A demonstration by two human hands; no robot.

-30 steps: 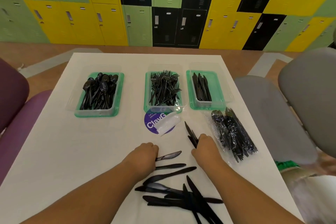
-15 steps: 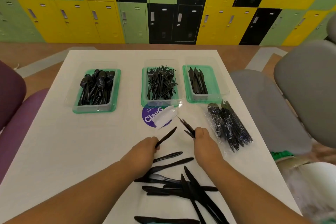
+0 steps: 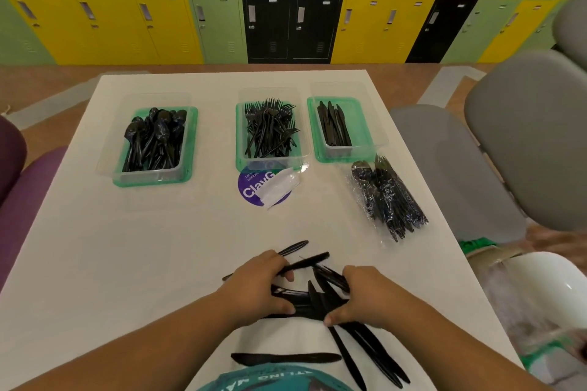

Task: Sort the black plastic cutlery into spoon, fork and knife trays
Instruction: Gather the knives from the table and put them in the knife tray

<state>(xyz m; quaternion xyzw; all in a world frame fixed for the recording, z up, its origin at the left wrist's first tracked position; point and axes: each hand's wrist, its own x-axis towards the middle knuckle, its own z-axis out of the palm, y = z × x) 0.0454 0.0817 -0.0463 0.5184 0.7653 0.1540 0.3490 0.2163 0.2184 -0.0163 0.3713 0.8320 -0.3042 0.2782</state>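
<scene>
Gripping loose knives (image 3: 317,305), both hands' fingers (image 3: 287,274), 3 trays: spoons (image 3: 155,140), forks (image 3: 270,130), knives (image 3: 333,127)

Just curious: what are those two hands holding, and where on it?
Both hold black knives: left hand grips some mid-length, right hand grips others; exact part there hidden by fingers.

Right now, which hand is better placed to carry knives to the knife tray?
Probably the right hand: it already grips knives, and the knife tray sits far right, on its side. The left hand would need to reach across.
</scene>
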